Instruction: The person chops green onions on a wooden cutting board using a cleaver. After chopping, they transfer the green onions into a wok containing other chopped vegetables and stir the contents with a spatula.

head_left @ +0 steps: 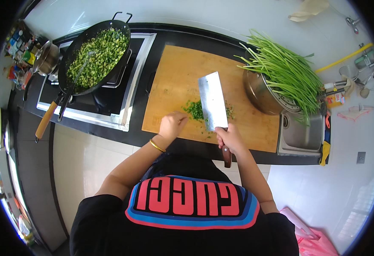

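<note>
My right hand (229, 139) grips the dark wooden handle of a cleaver (213, 101), whose broad, shiny blade points away from me over the wooden chopping board (174, 68). Finely chopped greens (194, 109) lie in a small heap left of the blade, with a few bits to its right. Beside that heap, near the board's front edge, is my left hand (173, 124), its fingers curled closed. Whatever those fingers may hold is hidden.
At the left, a wok (63, 81) full of chopped greens sits on the stove (131, 91). Long green stalks (281, 64) lie across a steel pot (255, 91) right of the board. A small sink (306, 132) is at the near right. Jars and a lidded pot (46, 58) stand far left.
</note>
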A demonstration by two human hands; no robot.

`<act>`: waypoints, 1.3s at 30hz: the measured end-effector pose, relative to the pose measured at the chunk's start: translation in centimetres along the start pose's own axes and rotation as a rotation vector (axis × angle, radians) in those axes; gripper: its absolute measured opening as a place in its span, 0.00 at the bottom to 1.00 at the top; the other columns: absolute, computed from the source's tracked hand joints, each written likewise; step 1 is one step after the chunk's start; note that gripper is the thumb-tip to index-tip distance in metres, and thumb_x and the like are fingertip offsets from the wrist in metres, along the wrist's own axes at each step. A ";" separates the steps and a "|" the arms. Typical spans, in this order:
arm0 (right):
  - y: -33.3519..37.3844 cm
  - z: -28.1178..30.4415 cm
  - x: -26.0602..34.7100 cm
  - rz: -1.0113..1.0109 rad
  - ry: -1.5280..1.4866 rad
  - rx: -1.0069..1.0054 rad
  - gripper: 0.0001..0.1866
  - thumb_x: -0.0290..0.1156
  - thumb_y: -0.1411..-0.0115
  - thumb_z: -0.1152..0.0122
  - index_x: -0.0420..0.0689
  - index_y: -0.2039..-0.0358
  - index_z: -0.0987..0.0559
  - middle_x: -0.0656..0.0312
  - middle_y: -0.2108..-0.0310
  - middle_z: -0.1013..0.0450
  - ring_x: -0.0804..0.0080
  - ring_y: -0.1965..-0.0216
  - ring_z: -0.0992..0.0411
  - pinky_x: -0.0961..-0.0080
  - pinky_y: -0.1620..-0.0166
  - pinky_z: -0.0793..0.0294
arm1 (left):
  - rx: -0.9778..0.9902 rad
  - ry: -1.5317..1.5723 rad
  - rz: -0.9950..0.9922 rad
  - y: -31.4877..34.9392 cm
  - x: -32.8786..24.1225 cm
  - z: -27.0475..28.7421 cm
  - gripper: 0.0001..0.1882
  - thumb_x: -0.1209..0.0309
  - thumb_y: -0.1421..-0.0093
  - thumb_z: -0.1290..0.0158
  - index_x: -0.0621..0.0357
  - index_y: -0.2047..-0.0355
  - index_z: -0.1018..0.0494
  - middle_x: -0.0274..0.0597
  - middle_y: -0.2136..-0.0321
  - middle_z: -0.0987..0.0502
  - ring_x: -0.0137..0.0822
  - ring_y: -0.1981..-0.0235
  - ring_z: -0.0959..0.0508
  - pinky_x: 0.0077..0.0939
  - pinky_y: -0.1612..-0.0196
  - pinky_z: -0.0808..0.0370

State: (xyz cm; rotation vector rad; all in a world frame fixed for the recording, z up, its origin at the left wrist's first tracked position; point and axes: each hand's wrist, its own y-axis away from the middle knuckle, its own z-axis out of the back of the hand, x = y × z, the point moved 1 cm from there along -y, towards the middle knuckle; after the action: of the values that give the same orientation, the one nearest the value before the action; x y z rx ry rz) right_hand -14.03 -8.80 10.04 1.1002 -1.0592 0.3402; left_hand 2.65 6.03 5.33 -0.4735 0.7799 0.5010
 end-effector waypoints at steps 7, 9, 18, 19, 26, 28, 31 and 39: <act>0.4 -0.1 0.7 -0.055 -0.274 0.034 0.07 0.28 0.44 0.49 0.38 0.76 0.32 0.66 0.88 0.38 0.79 0.90 0.40 0.78 0.86 0.36 | 0.096 -0.202 -0.650 0.3 -4.3 -2.4 0.24 0.79 0.51 0.55 0.66 0.50 0.35 0.54 0.48 0.35 0.49 0.47 0.33 0.37 0.46 0.35; 0.5 0.2 0.7 -0.047 -0.231 0.034 0.07 0.28 0.44 0.48 0.39 0.76 0.32 0.67 0.88 0.39 0.79 0.90 0.40 0.78 0.86 0.36 | 0.151 -0.264 -0.622 0.1 -3.5 -2.9 0.26 0.79 0.50 0.56 0.67 0.48 0.38 0.54 0.45 0.38 0.47 0.44 0.36 0.38 0.43 0.39; 3.2 3.4 0.5 0.197 0.562 -0.229 0.11 0.33 0.47 0.46 0.36 0.75 0.29 0.54 0.84 0.31 0.61 0.83 0.32 0.68 0.77 0.33 | 0.217 -0.074 -0.112 -1.0 0.8 -1.2 0.11 0.75 0.49 0.48 0.63 0.64 0.27 0.49 0.65 0.25 0.40 0.67 0.23 0.30 0.64 0.26; 3.7 3.6 0.9 0.240 0.651 -0.244 0.11 0.33 0.48 0.45 0.37 0.74 0.28 0.52 0.83 0.30 0.57 0.80 0.31 0.67 0.74 0.32 | 0.201 -0.039 -0.029 -1.4 0.9 -1.2 0.10 0.75 0.50 0.47 0.63 0.66 0.26 0.49 0.67 0.24 0.38 0.70 0.23 0.28 0.67 0.26; 5.1 3.7 -0.6 0.603 0.771 -0.412 0.11 0.29 0.53 0.41 0.41 0.69 0.30 0.54 0.79 0.28 0.54 0.75 0.29 0.63 0.72 0.31 | 0.061 0.282 0.182 -2.6 1.7 -1.3 0.10 0.73 0.53 0.41 0.64 0.69 0.24 0.42 0.80 0.23 0.29 0.79 0.23 0.21 0.75 0.28; 5.1 4.2 -1.3 0.672 0.855 -0.419 0.14 0.28 0.55 0.40 0.43 0.68 0.32 0.55 0.79 0.28 0.55 0.75 0.28 0.63 0.72 0.31 | 0.057 0.308 0.248 -2.7 2.2 -0.4 0.10 0.73 0.53 0.41 0.64 0.69 0.23 0.43 0.80 0.23 0.29 0.80 0.23 0.21 0.76 0.28; 5.1 4.6 -1.8 0.723 0.962 -0.425 0.16 0.28 0.56 0.38 0.44 0.69 0.34 0.56 0.79 0.29 0.56 0.74 0.29 0.63 0.72 0.32 | -0.059 0.117 0.256 -3.0 0.4 1.3 0.07 0.74 0.53 0.42 0.63 0.73 0.23 0.44 0.77 0.22 0.33 0.81 0.23 0.23 0.76 0.28; 4.6 4.1 -1.8 0.780 1.152 -0.374 0.13 0.28 0.58 0.39 0.43 0.73 0.34 0.56 0.81 0.31 0.56 0.76 0.31 0.62 0.71 0.32 | 0.228 -0.103 -0.486 -1.9 -8.7 -4.0 0.17 0.71 0.45 0.51 0.63 0.54 0.31 0.53 0.50 0.33 0.48 0.49 0.33 0.37 0.48 0.35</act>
State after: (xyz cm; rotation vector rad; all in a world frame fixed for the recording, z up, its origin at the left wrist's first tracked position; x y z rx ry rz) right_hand -20.22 -9.67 11.36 -0.0007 -0.4006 1.1698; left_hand -3.67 0.16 9.85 -0.4031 0.5872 -0.0170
